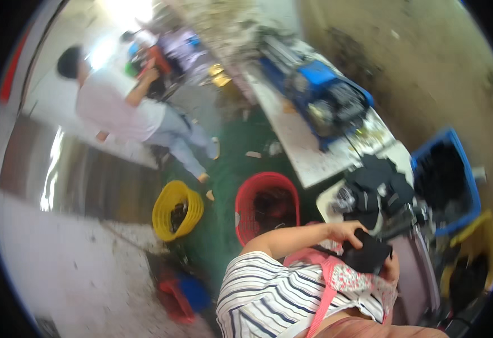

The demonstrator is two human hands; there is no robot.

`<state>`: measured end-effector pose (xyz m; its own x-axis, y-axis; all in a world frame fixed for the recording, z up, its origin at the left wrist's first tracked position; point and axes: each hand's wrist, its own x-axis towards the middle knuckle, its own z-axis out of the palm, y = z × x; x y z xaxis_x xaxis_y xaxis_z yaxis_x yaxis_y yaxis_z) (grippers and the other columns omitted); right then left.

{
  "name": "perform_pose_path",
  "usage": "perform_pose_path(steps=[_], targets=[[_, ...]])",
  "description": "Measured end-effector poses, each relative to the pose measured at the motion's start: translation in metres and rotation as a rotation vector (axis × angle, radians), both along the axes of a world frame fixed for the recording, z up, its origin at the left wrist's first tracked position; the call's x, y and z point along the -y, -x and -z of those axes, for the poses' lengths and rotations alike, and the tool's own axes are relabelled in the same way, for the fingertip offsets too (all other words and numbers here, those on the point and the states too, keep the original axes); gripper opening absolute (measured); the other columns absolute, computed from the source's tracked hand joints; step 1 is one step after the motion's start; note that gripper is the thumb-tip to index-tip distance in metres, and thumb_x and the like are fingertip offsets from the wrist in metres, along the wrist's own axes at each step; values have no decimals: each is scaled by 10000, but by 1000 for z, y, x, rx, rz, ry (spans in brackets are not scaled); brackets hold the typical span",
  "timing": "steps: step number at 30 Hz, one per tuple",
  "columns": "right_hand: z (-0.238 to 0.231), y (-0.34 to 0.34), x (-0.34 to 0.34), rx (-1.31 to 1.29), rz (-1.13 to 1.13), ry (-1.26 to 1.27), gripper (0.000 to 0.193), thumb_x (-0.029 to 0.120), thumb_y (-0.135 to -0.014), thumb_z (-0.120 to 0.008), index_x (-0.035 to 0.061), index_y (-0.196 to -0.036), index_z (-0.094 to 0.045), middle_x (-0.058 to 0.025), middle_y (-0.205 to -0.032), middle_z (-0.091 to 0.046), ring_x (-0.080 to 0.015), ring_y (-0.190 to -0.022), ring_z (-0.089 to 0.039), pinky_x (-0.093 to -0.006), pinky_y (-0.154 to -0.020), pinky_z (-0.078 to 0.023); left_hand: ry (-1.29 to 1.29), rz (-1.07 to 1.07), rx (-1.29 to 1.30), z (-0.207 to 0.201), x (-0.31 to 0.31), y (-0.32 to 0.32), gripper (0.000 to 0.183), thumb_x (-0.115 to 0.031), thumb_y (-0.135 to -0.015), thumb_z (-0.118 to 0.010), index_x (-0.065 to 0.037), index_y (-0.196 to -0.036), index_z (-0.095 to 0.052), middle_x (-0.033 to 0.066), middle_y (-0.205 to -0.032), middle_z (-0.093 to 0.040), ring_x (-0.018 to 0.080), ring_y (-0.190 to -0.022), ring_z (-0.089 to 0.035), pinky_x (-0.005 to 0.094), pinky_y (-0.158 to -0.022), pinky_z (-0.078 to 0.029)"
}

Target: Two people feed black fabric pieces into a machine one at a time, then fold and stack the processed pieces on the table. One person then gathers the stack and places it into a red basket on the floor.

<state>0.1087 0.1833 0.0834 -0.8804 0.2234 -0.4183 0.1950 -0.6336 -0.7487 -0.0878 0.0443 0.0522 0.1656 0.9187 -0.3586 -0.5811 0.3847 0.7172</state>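
Note:
My left hand reaches out from a striped sleeve and grips the top edge of a flat black fabric piece held in front of my floral apron. My right hand shows only as a sliver behind the far side of that same piece, holding it from below. Just beyond the hands, a pile of black fabric pieces lies on a small white work surface. Blurred metal machine parts are next to the pile.
A red basket and a yellow basket stand on the green floor to my left. A blue crate of dark pieces and a yellow crate sit to the right. A blue machine rests on a long white table. Another person sits farther off.

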Motion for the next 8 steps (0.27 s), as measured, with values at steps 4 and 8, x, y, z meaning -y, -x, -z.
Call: perform_pose_path(steps=[4, 8], targets=[[-7, -7, 11, -25, 352, 216, 296, 235, -918, -484, -17, -1053, -564, -107, -1016, -618, -182, -907, -603, -325, -827, -485, 61, -133, -538, 2, -5, 0, 493, -121, -643, -769, 16, -1076, -577, 74, -954, -599, 175, -869, -572, 272, -777, -464], [6, -39, 11, -241, 516, 558, 572, 468, -916, -387, -17, -1214, -449, -118, -1207, -536, -235, -1142, -499, -359, -990, -371, 75, 57, -146, 7, -24, -6, 335, -49, -682, -705, 6, -995, -600, 60, -924, -632, 143, -827, -602, 288, -747, -486]])
